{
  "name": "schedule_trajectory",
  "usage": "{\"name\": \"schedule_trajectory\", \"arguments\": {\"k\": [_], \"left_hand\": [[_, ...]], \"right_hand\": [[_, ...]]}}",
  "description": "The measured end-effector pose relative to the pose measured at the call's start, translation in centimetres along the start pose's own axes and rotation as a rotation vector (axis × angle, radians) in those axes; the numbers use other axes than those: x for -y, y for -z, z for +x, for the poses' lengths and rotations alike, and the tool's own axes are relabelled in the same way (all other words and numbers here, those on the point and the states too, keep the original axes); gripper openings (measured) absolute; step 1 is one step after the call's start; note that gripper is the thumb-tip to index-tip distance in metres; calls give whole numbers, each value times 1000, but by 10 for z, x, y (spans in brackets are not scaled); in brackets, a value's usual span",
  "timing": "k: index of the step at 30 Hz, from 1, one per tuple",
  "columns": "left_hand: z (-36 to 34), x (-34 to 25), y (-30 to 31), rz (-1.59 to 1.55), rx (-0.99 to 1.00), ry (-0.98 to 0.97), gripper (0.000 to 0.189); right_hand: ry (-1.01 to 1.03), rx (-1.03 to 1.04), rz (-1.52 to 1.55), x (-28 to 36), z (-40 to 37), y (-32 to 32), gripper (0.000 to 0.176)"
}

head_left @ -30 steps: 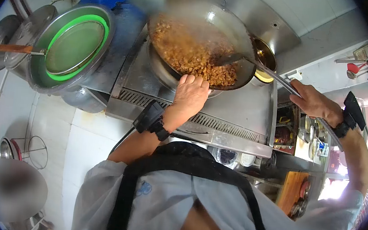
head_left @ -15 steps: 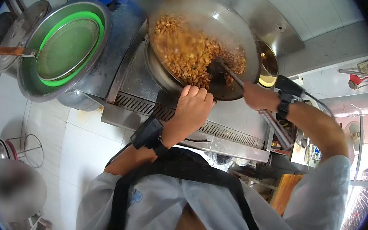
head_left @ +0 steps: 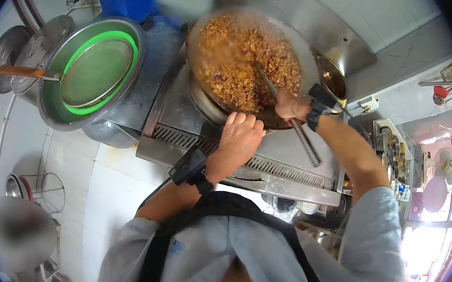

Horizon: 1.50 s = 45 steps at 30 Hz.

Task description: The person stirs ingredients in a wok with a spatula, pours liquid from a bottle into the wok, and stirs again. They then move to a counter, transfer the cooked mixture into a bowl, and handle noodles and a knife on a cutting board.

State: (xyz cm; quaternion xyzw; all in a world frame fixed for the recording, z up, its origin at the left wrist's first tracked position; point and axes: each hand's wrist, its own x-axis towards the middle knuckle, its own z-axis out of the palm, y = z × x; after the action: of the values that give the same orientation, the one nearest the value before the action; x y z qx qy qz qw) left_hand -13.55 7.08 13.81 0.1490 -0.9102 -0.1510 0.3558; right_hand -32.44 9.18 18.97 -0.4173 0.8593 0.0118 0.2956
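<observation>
Steadily: left hand (head_left: 240,135) clenched on wok (head_left: 307,59) edge, right hand (head_left: 290,107) grasping ladle (head_left: 307,147); brace wok, scrape ladle under food (head_left: 243,60), avoid spilling.

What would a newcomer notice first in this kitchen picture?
First, the wok full of brown chopped food at top centre, on a steel stove. The left hand grips its near rim, and the right hand holds a ladle dipped in the food. At the left stands a big steel pot with a bright green ring inside.
</observation>
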Motion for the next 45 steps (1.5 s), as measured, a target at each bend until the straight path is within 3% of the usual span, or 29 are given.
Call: {"name": "schedule_trajectory", "arguments": {"k": [5, 11, 17, 21, 22, 27, 29, 31, 33, 37, 45], "left_hand": [[-1, 1, -2, 20, 2, -18, 17], [-3, 3, 0, -1, -10, -22, 16], [-2, -1, -1, -35, 35, 21, 15], [-2, -1, 0, -8, 24, 5, 14], [-2, 0, 1, -10, 10, -7, 14], [-5, 3, 1, -20, 10, -28, 12], [-9, 5, -3, -33, -50, -28, 12], [-13, 5, -4, -51, -34, -22, 15], [-16, 2, -3, -101, -181, -54, 21], [-24, -7, 3, -110, -138, 25, 27], [-31, -15, 0, -128, -119, 70, 32]], "right_hand": [[-40, 263, -255, 6, -43, 29, 11], [-26, 335, -290, 9, -82, 57, 11], [-47, 344, -324, 28, -55, 42, 12], [-141, 167, -48, 38, -14, 12, 11], [-154, 136, 55, 36, -4, 6, 21], [-36, 88, 473, 12, -7, 16, 12], [-30, 118, 338, 4, -50, 45, 22], [-53, 50, 220, -1, -103, 65, 14], [-81, 117, 165, -10, -146, 88, 13], [-201, 221, 75, -2, -207, 104, 12], [-284, 396, -209, 21, -185, 80, 13]]}}
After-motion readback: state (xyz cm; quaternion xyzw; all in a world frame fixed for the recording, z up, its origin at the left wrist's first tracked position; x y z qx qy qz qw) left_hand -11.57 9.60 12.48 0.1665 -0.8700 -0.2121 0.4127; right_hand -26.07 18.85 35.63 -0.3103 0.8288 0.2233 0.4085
